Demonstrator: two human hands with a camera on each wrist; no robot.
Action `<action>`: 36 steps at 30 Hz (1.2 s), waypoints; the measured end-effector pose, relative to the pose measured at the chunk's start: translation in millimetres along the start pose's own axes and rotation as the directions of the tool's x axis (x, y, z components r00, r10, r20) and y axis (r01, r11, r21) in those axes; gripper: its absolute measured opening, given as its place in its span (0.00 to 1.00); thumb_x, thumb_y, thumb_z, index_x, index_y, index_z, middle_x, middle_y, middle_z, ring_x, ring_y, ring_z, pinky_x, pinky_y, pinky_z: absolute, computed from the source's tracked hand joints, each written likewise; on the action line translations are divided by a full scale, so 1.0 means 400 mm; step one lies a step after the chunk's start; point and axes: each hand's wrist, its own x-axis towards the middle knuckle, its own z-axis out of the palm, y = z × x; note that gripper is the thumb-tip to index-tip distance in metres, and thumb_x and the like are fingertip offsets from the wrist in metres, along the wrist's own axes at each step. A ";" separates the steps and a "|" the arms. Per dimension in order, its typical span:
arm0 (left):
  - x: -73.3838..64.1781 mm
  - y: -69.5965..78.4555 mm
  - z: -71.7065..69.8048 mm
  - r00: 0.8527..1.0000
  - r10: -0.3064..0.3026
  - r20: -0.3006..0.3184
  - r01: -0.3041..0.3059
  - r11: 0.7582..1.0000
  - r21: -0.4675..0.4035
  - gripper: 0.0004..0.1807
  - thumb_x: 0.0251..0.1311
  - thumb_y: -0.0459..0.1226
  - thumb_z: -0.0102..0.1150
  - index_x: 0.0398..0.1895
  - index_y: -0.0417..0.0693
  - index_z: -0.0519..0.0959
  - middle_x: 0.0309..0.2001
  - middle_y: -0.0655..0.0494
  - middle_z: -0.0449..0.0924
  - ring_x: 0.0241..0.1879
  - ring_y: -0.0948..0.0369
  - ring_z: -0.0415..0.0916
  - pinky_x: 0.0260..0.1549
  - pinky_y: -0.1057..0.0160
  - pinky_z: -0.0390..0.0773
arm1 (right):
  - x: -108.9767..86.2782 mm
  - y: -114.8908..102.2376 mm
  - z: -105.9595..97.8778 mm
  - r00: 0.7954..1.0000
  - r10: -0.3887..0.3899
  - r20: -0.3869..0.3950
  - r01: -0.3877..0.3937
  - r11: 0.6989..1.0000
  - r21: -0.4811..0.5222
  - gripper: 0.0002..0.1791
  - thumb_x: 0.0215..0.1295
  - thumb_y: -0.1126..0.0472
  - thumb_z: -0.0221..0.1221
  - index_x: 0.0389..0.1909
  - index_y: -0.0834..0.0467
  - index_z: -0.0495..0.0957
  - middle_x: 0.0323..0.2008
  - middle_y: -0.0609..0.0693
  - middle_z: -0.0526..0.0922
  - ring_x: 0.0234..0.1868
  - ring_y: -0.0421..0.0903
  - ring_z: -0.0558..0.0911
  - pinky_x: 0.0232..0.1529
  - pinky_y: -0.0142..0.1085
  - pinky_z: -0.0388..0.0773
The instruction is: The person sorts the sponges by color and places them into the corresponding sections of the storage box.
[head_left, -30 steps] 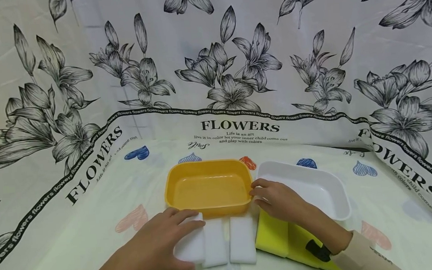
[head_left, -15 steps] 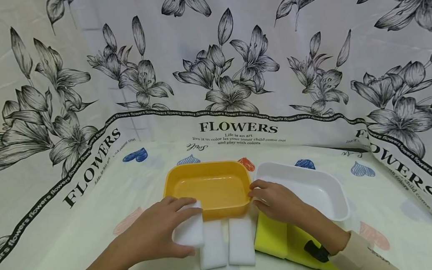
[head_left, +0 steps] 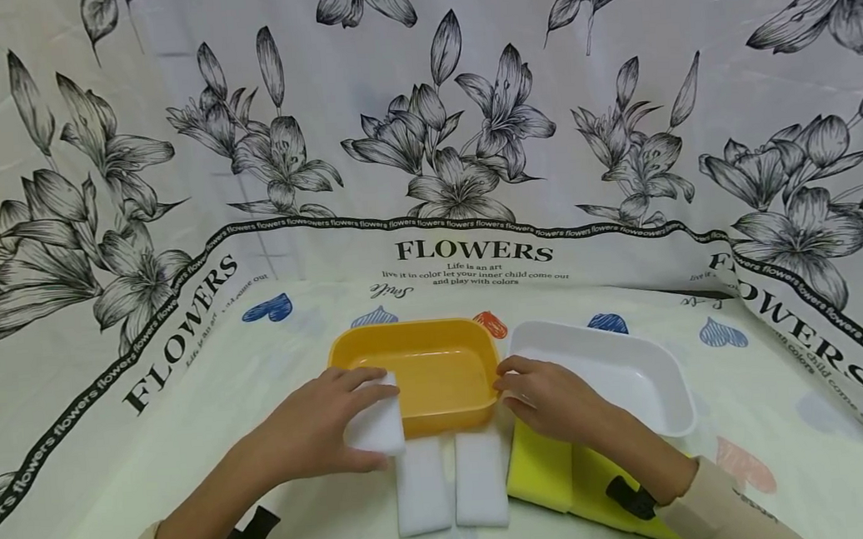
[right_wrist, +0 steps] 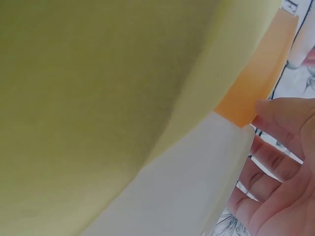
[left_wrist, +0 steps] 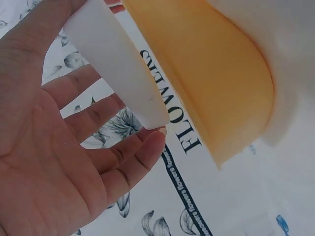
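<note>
My left hand (head_left: 303, 433) grips a white sponge block (head_left: 379, 425) between thumb and fingers, raised at the front left corner of a yellow plastic tub (head_left: 450, 421). In the left wrist view the sponge (left_wrist: 113, 59) stands tilted beside the tub's outer wall (left_wrist: 221, 78), with a small gap between them. My right hand (head_left: 553, 399) pinches the tub's right rim; the right wrist view shows the thumb on the orange-looking edge (right_wrist: 253, 81). Two more white sponges, a left one (head_left: 423, 491) and a right one (head_left: 481, 483), lie side by side before the tub.
A white tub (head_left: 668, 382) stands at the right, partly behind my right forearm. Yellow folded-looking pads (head_left: 543, 466) lie in front of it, under that forearm. A flower-printed curtain (head_left: 469, 158) rises at the back and sides of the heart-printed cloth (head_left: 273, 372).
My left hand has lifted the white sponge from beside the other two, up and forward to the yellow tub's front left corner. My right hand stays on the tub's rim.
</note>
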 end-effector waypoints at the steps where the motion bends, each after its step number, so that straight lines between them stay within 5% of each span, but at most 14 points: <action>1: 0.005 -0.005 -0.002 1.000 -0.009 -0.004 0.009 1.000 0.000 0.41 0.46 0.60 0.75 0.64 0.57 0.77 0.66 0.51 0.72 0.59 0.47 0.71 0.54 0.42 0.76 | 0.000 0.000 0.000 1.000 0.000 0.000 0.000 1.000 -0.001 0.11 0.63 0.66 0.67 0.47 0.60 0.86 0.49 0.54 0.83 0.44 0.47 0.84 0.46 0.37 0.83; 21: 0.074 -0.078 0.000 0.999 -0.032 -0.042 0.032 0.999 -0.022 0.41 0.46 0.55 0.78 0.65 0.53 0.77 0.69 0.47 0.69 0.62 0.43 0.67 0.56 0.41 0.75 | 0.001 0.001 -0.001 1.000 -0.003 0.007 0.003 1.000 -0.021 0.11 0.63 0.66 0.67 0.46 0.59 0.86 0.50 0.54 0.83 0.41 0.46 0.84 0.44 0.36 0.83; 36: 0.123 -0.118 0.030 0.996 -0.089 0.013 0.090 0.994 -0.057 0.41 0.48 0.55 0.76 0.66 0.52 0.76 0.71 0.46 0.65 0.66 0.41 0.63 0.59 0.38 0.72 | 0.001 0.004 0.006 0.999 -0.035 -0.041 0.034 0.999 -0.035 0.11 0.60 0.67 0.69 0.44 0.59 0.86 0.48 0.54 0.83 0.37 0.45 0.84 0.39 0.34 0.84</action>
